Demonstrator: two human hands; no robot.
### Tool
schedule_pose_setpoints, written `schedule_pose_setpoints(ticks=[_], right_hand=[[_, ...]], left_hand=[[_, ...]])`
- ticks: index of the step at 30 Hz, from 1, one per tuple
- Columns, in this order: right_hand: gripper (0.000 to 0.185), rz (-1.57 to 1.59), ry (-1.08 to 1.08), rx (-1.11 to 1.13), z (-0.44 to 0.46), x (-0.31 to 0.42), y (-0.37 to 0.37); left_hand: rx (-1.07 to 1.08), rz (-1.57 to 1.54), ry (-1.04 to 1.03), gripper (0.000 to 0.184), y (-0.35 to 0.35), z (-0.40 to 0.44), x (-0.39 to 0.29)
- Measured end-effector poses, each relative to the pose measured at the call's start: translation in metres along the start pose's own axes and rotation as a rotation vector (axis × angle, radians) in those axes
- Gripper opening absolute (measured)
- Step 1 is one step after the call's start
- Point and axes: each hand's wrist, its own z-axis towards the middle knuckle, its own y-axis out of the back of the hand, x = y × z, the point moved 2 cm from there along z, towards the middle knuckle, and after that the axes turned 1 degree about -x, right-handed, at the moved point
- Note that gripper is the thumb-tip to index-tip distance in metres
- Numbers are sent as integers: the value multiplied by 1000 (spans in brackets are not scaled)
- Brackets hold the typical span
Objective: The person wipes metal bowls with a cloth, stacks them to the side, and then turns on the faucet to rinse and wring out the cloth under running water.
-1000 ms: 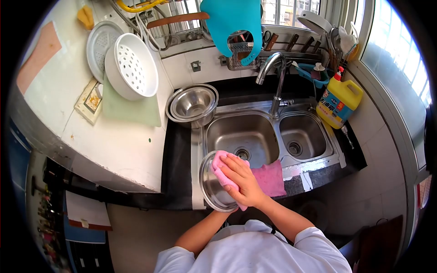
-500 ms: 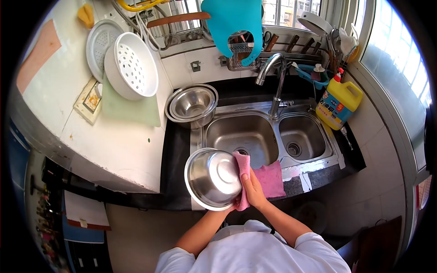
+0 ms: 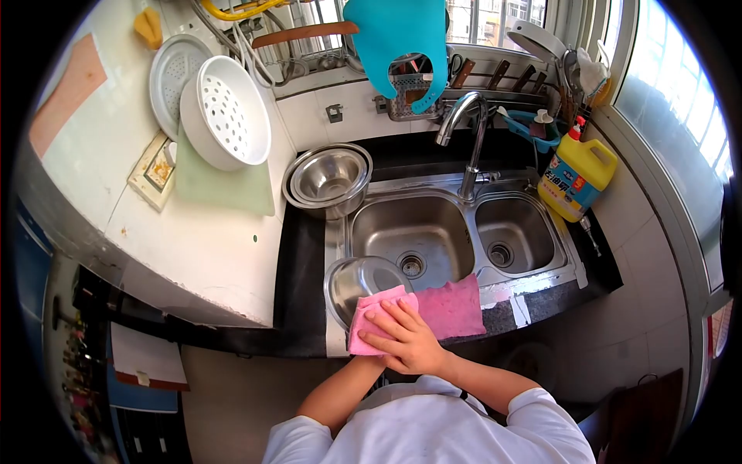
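A shiny stainless steel bowl (image 3: 352,280) is tilted in front of me at the near left edge of the sink. My left hand (image 3: 374,362) supports it from below, with its fingers hidden behind the bowl and cloth. Over the bowl's near side lies a folded pink cloth (image 3: 362,325). My right hand (image 3: 410,336) presses this cloth against the bowl, its fingers laid across the fabric. A second pink cloth (image 3: 456,308) is spread on the counter edge, just right of my right hand.
Nested metal bowls (image 3: 332,178) stand left of the double-basin sink (image 3: 410,224). The faucet (image 3: 470,155) rises behind it. A yellow detergent jug (image 3: 576,178) stands at right. A white colander (image 3: 232,116) hangs on the left wall, and a blue silicone bib (image 3: 394,46) hangs above.
My right hand has moved left with the cloth, from the bowl's right rim onto its near side. The bowl has turned and dropped slightly, uncovering the large basin's drain.
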Motion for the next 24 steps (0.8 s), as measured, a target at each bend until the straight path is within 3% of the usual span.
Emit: schedule_pose_setpoints(ticks=[2,11,15,21,23,24], right_hand=[[45,-50,72,-8,10,1,5],[37,63,31,-125,48,-19,32],[32,407,-221,-176,45,-48,30],[35,1140,-736,-266,27,-78,11],[38,1149,-781,-297,16,-88,2],[40,1270,-905,-305,9,-93,-3]], left_hand=[[-15,11,-31,43,-4,-3,2],[-132,129,-235,36,-28,-1,0],[-95,67,-219,33,-28,-2,5],[61,-231,50,29,-16,-19,16],[78,-293,107,28,-17,-22,12],[74,-308,123,27,-18,-22,9]])
